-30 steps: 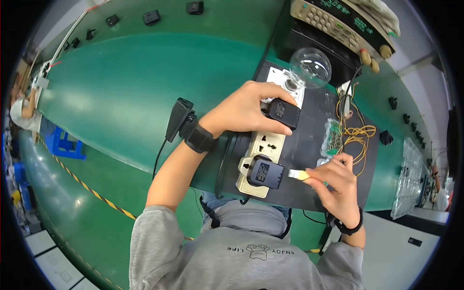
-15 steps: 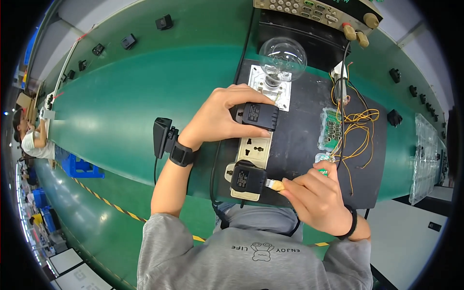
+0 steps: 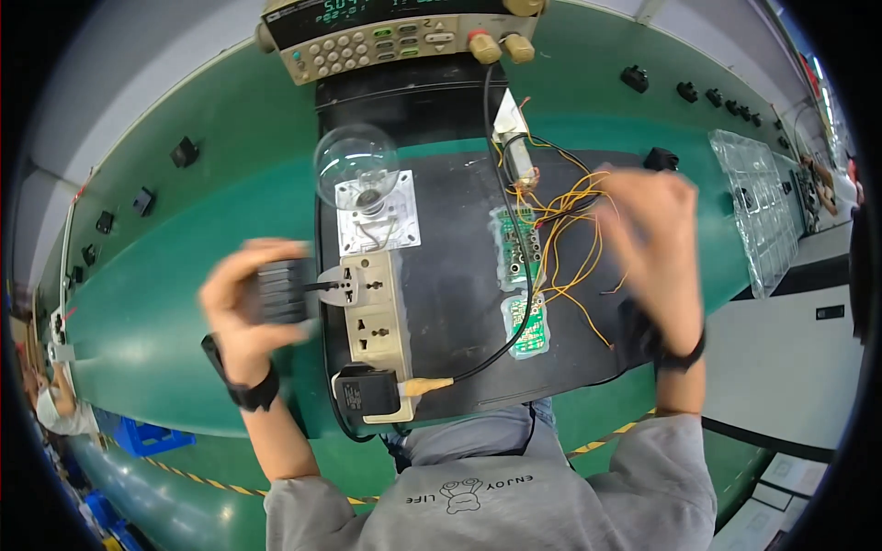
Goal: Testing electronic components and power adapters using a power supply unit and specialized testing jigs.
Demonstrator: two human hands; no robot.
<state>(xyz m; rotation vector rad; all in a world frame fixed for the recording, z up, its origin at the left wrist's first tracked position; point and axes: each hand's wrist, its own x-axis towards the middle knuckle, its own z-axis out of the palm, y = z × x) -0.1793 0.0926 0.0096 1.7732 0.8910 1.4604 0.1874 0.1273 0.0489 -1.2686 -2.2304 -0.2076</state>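
Observation:
My left hand (image 3: pixel 241 298) grips a black power adapter (image 3: pixel 282 292), blurred, at the left side of the cream power strip (image 3: pixel 378 317). Dark prongs point from that adapter toward a pale round plug piece (image 3: pixel 338 286) on the strip; whether they touch it, I cannot tell. A second black adapter (image 3: pixel 366 390) sits at the strip's near end. Into its right side goes a yellow-wrapped cable plug (image 3: pixel 427 386), with no hand on it. Over the loose yellow wires (image 3: pixel 574 216) is my right hand (image 3: pixel 657 253), motion-blurred, thumb and fingers apart, nothing visible in it.
A clear glass bulb (image 3: pixel 356 165) stands on a white plate beyond the strip. Green circuit boards (image 3: pixel 527 323) lie on the black mat, crossed by a black cable. At the back is a bench meter (image 3: pixel 395 41). More black adapters (image 3: pixel 661 159) and a clear plastic tray (image 3: pixel 740 207) lie rightward.
My left hand has moved the adapter from over the strip to its left side. My right hand has let go of the yellow cable plug and swung right. The whole view has turned.

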